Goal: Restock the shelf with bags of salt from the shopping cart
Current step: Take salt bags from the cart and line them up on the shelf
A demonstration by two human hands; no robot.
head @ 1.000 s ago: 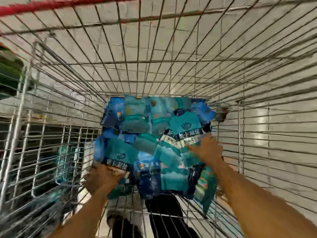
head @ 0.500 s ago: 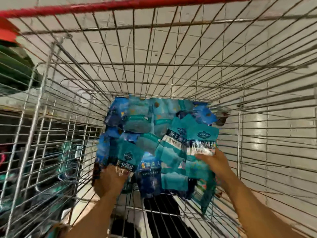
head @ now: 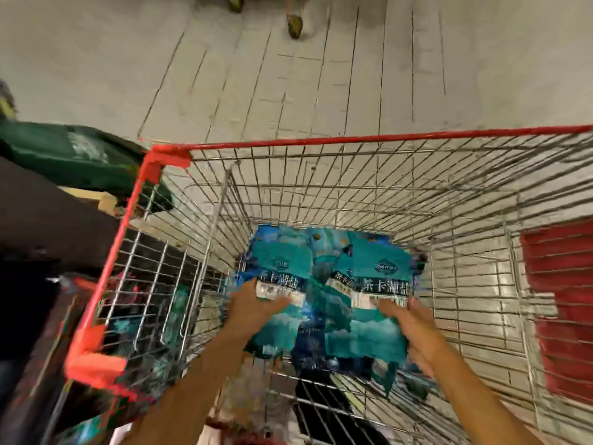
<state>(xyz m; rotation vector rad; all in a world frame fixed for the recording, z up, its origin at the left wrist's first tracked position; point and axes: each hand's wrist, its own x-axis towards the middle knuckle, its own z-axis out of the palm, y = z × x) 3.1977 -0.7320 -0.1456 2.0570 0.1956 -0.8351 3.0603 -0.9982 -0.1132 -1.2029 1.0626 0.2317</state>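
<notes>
While earlier low, both hands (head: 330, 311) now lift bags (head: 375, 274).

The whole picture is smeared, and the salt bags (head: 324, 297) break into blocky patches — only the big white letters can be read. The left hand (head: 253, 308) and right hand (head: 409, 326) have fuzzy fingers, so their grip is hard to tell. At 12 o'clock, someone's shoes (head: 294, 24) are cut off by the top edge. At 3 o'clock a red thing (head: 564, 300) is too blurry to name — cut off too.
</notes>
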